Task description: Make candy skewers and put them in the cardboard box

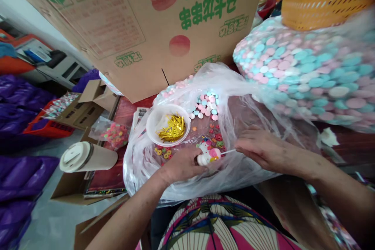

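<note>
My left hand (181, 166) is closed around the head of a white and pink lollipop (209, 154) with a small yellow patch. A thin white stick (228, 151) runs right from it, and my right hand (260, 148) pinches its far end. Both hands are just above a clear plastic bag (140, 172) spread on the table. Just beyond my left hand sits a white bowl (150, 125) of gold twist ties (172, 129). Small ring-shaped candies (218, 136) and pastel tablets (208, 103) lie by the lollipop, on or inside the plastic.
A tall cardboard box (117, 19) stands behind the work area. At right, a big clear bag of pastel tablets (316, 74) has an orange basket (325, 8) on top. A lidded paper cup (90, 156) lies tilted at left, near a small bag of pink rings (114, 134).
</note>
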Available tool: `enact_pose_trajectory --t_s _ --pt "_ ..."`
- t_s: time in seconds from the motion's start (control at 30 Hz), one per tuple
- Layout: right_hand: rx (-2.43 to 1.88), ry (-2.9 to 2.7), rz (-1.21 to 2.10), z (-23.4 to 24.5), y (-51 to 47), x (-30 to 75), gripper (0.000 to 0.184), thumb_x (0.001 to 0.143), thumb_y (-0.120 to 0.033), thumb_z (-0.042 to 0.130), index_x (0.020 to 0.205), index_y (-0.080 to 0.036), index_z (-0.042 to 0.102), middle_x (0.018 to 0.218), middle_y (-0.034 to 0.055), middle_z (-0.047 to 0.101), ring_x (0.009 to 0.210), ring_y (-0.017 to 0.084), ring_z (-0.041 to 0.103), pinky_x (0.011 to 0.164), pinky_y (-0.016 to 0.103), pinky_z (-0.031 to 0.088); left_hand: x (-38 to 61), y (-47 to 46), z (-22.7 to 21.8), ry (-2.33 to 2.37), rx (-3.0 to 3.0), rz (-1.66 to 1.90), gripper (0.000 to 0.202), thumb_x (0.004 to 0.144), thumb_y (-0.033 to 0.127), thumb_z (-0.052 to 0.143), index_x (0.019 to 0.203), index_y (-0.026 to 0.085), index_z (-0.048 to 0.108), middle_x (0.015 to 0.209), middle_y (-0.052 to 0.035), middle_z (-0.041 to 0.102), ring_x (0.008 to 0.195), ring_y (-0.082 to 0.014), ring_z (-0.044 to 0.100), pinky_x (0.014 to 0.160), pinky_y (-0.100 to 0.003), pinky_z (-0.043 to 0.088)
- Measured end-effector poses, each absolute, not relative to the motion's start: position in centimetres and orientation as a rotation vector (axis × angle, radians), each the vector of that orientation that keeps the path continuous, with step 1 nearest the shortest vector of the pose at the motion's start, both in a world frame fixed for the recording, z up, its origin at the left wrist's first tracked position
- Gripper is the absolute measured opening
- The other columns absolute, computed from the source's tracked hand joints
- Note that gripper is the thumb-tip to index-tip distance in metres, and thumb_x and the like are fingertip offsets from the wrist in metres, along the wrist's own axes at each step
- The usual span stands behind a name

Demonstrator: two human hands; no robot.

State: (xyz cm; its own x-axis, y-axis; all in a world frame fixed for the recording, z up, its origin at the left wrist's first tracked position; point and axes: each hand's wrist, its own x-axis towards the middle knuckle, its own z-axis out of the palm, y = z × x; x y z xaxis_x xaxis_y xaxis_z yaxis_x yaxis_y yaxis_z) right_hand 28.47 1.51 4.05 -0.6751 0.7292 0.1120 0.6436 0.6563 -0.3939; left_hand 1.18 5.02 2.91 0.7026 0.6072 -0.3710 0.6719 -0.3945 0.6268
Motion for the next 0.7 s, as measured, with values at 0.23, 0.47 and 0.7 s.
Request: enact_pose_trajectory --t_s 0.23,0.47,0.7 --pt "-1.18 -2.472 0.72 4.3 0.7 29.4 0.033 0.098 -0.029 0.034 0.073 -0.018 0.053 0.068 0.0025 0.058 0.064 0.015 0.052 0.063 0.027 0.036 0.9 3.7 2.2 1.406 2.414 -0.095 0.029 0.083 0.039 0.057 0.104 0.021 0.065 0.092 -0.0067 0.071 0.088 -0.0262 0.066 0.072 -0.033 0.046" --pt "-1.054 -2.55 0.548 4.0 1.4 26.2 0.029 0.095 -0.02 0.035 0.07 -0.018 0.051 0.067 0.003 0.058 0.065 0.015 0.05 0.063 0.028 0.034 2.8 3.5 2.3 1.293 2.342 0.0 0.042 0.078 0.057 0.06 0.094 0.018 0.065 0.089 -0.0061 0.071 0.081 -0.0232 0.065 0.071 -0.03 0.046" --pt "-1.046 -2.709 0.41 5.4 1.8 27.2 0.027 0.091 -0.015 0.037 0.068 -0.019 0.052 0.064 0.0018 0.058 0.063 0.017 0.05 0.069 0.032 0.034 2.2 3.6 2.9 1.29 2.131 0.063 0.059 0.069 0.071 0.06 0.104 0.024 0.066 0.089 -0.0032 0.071 0.08 -0.0213 0.063 0.072 -0.028 0.045"
